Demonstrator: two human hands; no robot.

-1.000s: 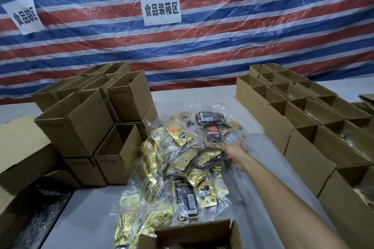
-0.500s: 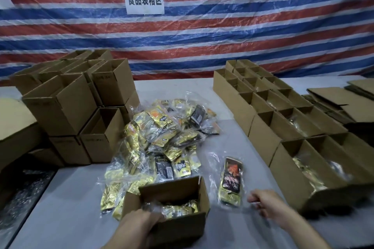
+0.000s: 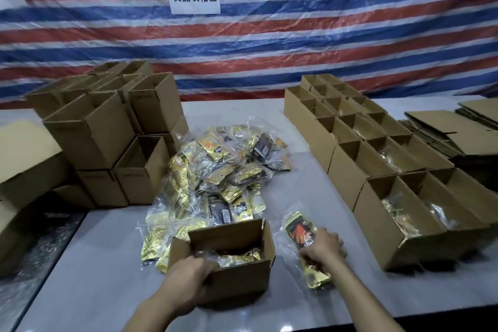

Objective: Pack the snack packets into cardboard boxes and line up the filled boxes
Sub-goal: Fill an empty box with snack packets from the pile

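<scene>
An open cardboard box (image 3: 237, 276) stands at the table's near edge with gold snack packets inside. My left hand (image 3: 188, 276) grips its near left rim. Just right of the box lies a long gold and black snack packet (image 3: 299, 230) in clear wrap, and my right hand (image 3: 322, 248) grips its middle. Behind the box spreads a heap of snack packets (image 3: 218, 170) in gold and black wrappers.
Rows of filled open boxes (image 3: 382, 229) run along the right, with flat cardboard sheets (image 3: 444, 129) beyond them. Empty boxes (image 3: 107, 129) are stacked at the left. The grey table (image 3: 94, 277) ends near my arms. A striped tarp hangs behind.
My right hand pulled one packet out of the heap to the table beside the box and now grips it. My left hand came into view and took hold of the box's rim.
</scene>
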